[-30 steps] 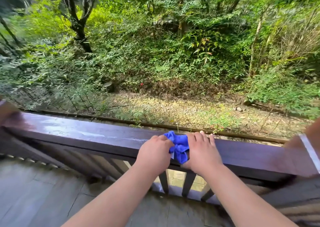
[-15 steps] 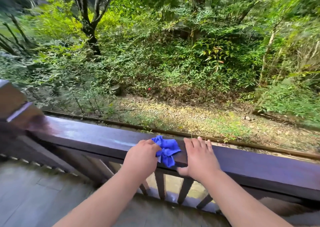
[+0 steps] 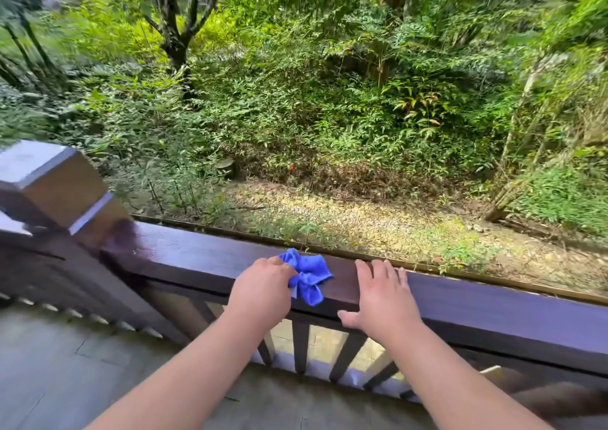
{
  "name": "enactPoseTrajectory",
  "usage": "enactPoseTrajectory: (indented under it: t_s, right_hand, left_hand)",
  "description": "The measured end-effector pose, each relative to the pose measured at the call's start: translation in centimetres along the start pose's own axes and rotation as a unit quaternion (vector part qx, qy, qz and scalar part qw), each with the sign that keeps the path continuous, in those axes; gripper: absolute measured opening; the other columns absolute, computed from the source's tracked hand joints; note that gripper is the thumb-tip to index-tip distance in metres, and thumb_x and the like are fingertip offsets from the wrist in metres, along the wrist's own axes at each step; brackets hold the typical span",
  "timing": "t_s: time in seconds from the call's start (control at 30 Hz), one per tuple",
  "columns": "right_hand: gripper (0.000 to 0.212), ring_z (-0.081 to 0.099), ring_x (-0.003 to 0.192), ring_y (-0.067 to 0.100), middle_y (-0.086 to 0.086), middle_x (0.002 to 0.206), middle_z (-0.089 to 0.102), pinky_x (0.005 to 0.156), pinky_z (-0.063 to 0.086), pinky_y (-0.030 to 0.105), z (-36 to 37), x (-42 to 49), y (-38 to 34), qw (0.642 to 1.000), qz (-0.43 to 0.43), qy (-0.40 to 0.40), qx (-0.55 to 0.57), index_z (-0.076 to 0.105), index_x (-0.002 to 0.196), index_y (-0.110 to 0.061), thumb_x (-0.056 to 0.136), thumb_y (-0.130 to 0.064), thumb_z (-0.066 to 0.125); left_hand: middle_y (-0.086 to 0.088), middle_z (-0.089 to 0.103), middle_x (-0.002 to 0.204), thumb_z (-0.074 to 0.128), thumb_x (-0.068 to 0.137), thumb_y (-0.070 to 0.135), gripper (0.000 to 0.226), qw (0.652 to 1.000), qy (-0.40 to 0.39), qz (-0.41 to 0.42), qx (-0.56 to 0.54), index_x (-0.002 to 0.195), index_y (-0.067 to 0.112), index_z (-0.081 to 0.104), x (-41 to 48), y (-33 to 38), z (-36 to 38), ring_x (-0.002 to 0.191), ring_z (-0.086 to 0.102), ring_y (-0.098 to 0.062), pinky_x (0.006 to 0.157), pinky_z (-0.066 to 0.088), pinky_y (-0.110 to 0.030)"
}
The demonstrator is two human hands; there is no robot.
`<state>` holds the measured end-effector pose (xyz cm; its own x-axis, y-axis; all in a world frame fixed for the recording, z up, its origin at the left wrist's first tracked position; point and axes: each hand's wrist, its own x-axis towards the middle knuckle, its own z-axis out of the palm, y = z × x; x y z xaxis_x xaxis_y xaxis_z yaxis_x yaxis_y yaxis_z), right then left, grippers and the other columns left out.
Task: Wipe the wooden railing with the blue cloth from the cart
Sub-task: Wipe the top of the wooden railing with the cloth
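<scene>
A dark brown wooden railing (image 3: pixel 184 258) runs across the lower half of the view from left to right. A crumpled blue cloth (image 3: pixel 307 275) lies bunched on its top rail. My left hand (image 3: pixel 261 290) grips the cloth's left side and presses it onto the rail. To the right of the cloth, a small gap away, my right hand (image 3: pixel 383 298) rests flat on the rail with its fingers spread and holds nothing.
A square railing post (image 3: pixel 49 179) with a capped top stands at the left end. Vertical balusters (image 3: pixel 301 347) run under the rail. Grey floor tiles (image 3: pixel 65 364) lie below. Beyond the rail are gravel ground and dense green bushes.
My left hand has slid the cloth leftward along the rail toward the post. My right hand has let go of the cloth and now lies flat beside it.
</scene>
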<state>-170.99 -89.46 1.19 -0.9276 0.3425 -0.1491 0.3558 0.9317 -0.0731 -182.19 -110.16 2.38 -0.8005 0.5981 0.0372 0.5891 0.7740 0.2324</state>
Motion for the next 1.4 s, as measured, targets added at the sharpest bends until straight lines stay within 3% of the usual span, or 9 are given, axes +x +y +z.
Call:
enactPoseTrajectory:
  t_s: [0.53,0.77,0.93,1.13,1.27,1.33,1.4]
  right_hand:
    - [0.108,0.045,0.128,0.036,0.012,0.135,0.047,0.119,0.029,0.052,0.6,1.6,-1.1,1.000,0.014,0.018,-0.008,0.031,0.150,-0.026,0.065,-0.082,0.067]
    - [0.107,0.048,0.128,0.033,0.009,0.135,0.049,0.118,0.031,0.053,-0.2,2.1,-2.4,0.998,0.048,-0.006,-0.048,0.034,0.145,-0.025,0.063,-0.087,0.064]
    - [0.117,0.024,0.151,0.039,0.013,0.160,0.035,0.122,0.012,0.063,-1.4,2.8,-6.8,0.995,0.085,-0.035,-0.039,0.023,0.154,-0.024,0.064,-0.091,0.056]
    - [0.105,0.013,0.156,0.031,0.005,0.165,0.028,0.127,0.007,0.052,-3.0,3.1,-15.9,0.999,-0.019,-0.017,0.044,0.022,0.158,-0.028,0.074,-0.077,0.060]
    - [0.092,0.026,0.150,0.026,0.000,0.159,0.038,0.123,0.023,0.043,-4.2,2.9,-20.6,0.990,-0.064,-0.015,0.125,0.029,0.157,-0.030,0.081,-0.068,0.062]
    - [0.088,0.038,0.143,0.024,-0.001,0.155,0.045,0.115,0.035,0.039,-5.0,3.0,-22.3,0.982,-0.069,-0.021,0.177,0.029,0.157,-0.033,0.082,-0.061,0.067]
    - [0.080,0.051,0.133,0.028,0.002,0.147,0.055,0.103,0.046,0.040,-6.2,3.2,-23.5,0.977,-0.053,-0.021,0.207,0.032,0.154,-0.035,0.084,-0.052,0.068]
  left_hand:
    - [0.009,0.066,0.111,0.055,0.084,0.018,0.035,1.000,0.013,0.012,-0.001,0.113,0.032,0.070,0.0,-0.9,0.5,0.104,0.057,-0.019,0.079,0.053,-0.035]
    - [0.009,0.064,0.110,0.052,0.083,0.020,0.034,0.999,0.006,-0.034,0.002,0.108,0.033,0.070,0.4,-9.0,-1.8,0.106,0.057,-0.020,0.077,0.052,-0.036]
    - [0.009,0.066,0.113,0.052,0.081,0.026,0.032,0.998,-0.005,-0.055,0.005,0.105,0.033,0.071,1.0,-16.9,-3.9,0.111,0.058,-0.018,0.084,0.054,-0.037]
    - [0.008,0.067,0.110,0.052,0.087,0.031,0.027,0.999,-0.044,0.000,0.000,0.106,0.032,0.070,1.9,-19.1,-4.8,0.106,0.059,-0.018,0.078,0.048,-0.032]
    - [0.004,0.070,0.112,0.054,0.092,0.043,0.027,0.995,-0.085,0.029,-0.051,0.114,0.035,0.068,2.6,-19.0,-7.1,0.107,0.061,-0.021,0.081,0.048,-0.033]
    - [0.007,0.073,0.113,0.055,0.091,0.047,0.029,0.989,-0.083,0.054,-0.107,0.115,0.039,0.069,2.5,-18.1,-8.9,0.107,0.063,-0.019,0.084,0.049,-0.033]
    - [0.011,0.074,0.105,0.056,0.092,0.050,0.025,0.982,-0.062,0.076,-0.162,0.110,0.039,0.069,2.0,-16.9,-10.7,0.097,0.062,-0.015,0.076,0.044,-0.031]
